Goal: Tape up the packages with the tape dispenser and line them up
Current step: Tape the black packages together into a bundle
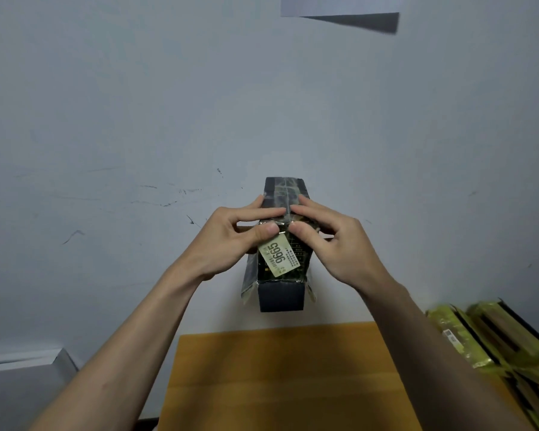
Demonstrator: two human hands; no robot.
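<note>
**Pressing tape down on the dark package — dispenser out of view**

Orange-brown board [280, 377] lies nearest the viewer, below both wrists. Beyond it a pale surface [106, 150], scuffed, fills most of the view. Yellow-green packages [492, 337] sit well off to the right of the grip, blurred; whether they are taped I cannot tell.

Dark package [280, 297], long and narrow, sits under both hands and points away from the viewer. Glossy film or tape runs along its top; loose film edges flare at the near end. Pale label [277, 255] printed "9665" lies just nearer than the thumbs.

Left hand [231, 241] and right hand [333, 244] meet over the package's top, fingers curled, thumb and forefinger of each pinching and pressing at one small spot where they nearly touch.

Judgement: step in hand is smoothing or seating a tape end. Next move calls for the tape dispenser, not visible here, or setting this package in line with the others.
</note>
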